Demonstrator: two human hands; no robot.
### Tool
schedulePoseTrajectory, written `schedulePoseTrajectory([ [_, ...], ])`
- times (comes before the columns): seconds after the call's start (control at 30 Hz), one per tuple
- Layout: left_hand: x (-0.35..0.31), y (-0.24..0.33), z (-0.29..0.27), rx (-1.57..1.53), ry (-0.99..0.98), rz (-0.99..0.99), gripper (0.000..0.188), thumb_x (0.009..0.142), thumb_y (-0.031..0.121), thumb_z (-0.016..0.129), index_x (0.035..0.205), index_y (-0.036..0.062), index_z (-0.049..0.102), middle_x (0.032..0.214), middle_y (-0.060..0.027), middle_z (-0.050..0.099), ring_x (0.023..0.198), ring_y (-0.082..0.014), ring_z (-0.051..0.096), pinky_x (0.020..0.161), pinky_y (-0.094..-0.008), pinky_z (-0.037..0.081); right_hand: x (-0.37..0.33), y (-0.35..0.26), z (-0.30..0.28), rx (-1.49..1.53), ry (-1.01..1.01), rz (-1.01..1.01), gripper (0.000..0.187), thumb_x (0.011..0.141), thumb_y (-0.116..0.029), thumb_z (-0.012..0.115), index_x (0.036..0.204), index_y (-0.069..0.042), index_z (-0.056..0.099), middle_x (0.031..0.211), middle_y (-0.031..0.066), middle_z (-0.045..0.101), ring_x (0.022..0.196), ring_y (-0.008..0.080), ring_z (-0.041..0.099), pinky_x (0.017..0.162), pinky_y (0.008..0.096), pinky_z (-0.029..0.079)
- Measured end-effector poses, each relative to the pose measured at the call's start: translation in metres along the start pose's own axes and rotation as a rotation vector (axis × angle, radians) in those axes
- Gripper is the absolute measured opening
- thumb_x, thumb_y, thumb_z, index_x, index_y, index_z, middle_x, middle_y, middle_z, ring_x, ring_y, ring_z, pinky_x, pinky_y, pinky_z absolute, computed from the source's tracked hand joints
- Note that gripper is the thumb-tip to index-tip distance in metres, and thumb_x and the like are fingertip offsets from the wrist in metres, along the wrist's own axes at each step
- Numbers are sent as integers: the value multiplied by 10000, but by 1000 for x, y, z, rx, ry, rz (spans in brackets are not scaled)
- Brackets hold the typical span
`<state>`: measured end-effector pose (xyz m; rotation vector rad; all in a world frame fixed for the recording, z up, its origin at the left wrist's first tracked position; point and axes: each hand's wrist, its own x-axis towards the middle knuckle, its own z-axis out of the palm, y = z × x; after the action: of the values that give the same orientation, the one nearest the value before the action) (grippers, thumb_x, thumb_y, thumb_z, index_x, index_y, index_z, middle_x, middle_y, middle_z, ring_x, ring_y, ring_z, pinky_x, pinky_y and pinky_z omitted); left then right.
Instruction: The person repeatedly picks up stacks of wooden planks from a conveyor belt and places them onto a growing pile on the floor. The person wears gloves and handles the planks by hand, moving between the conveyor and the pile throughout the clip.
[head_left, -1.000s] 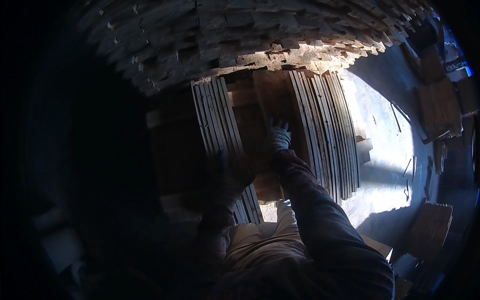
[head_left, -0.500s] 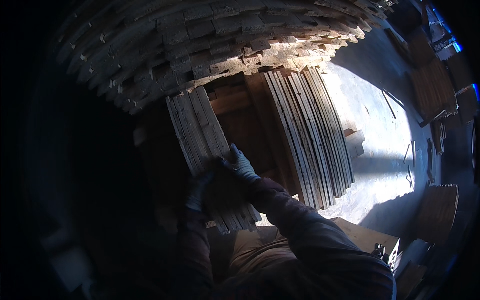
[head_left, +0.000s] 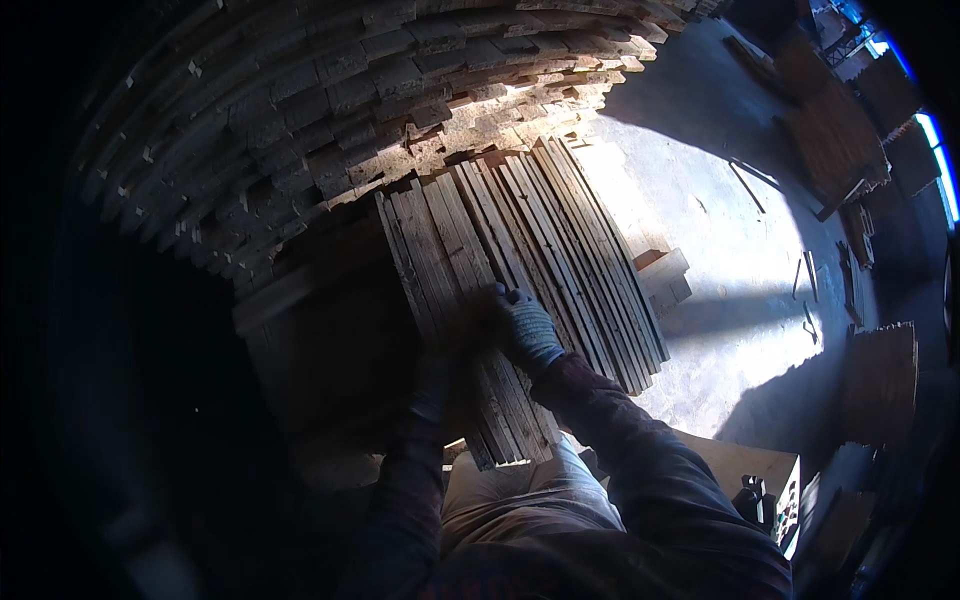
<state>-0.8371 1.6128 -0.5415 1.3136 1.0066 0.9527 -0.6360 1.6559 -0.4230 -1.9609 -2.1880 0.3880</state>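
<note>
A bundle of several long wooden slats [head_left: 440, 245], set side by side, runs from near my lap toward the far stack. My right hand [head_left: 530, 328], in a pale knitted glove, is closed over the bundle's right edge about midway along. On the left side, my left hand [head_left: 432, 380] lies against the slats in deep shadow; its fingers are lost in the dark. The bundle now lies against a row of similar slats [head_left: 590, 265] standing on edge to its right, with little or no gap at the far end.
A tall stack of rough boards [head_left: 400, 80] rises across the far side. Sunlit concrete floor [head_left: 730, 240] stretches to the right, with thin loose sticks [head_left: 747, 188] on it. Piles of boards [head_left: 880, 385] stand farther right. A wooden box [head_left: 745, 465] is near my right elbow.
The bundle has shifted right with both hands, closing the gap to the row of slats. A dark opening now shows to its left. The view has swung slightly.
</note>
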Motion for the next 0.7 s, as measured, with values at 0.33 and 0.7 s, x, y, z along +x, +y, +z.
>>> schedulePoseTrajectory([
  [0.33,5,80,7,-167,148,-472,370,987,292,693,1248,30,717,1183,-64,734,1086,-176,676,1001,-326,521,30,296,-73,915,-54,554,879,913,-638,674,1418,70,544,1451,254,557,1345,359,534,1137,383,414],
  [0.7,-14,65,-9,-111,332,-682,331,917,276,729,1153,46,758,1129,-56,737,1059,-176,675,972,-338,526,10,236,-60,1553,-192,315,870,841,-98,858,1560,-18,374,1432,131,584,1287,218,565,1068,357,493],
])
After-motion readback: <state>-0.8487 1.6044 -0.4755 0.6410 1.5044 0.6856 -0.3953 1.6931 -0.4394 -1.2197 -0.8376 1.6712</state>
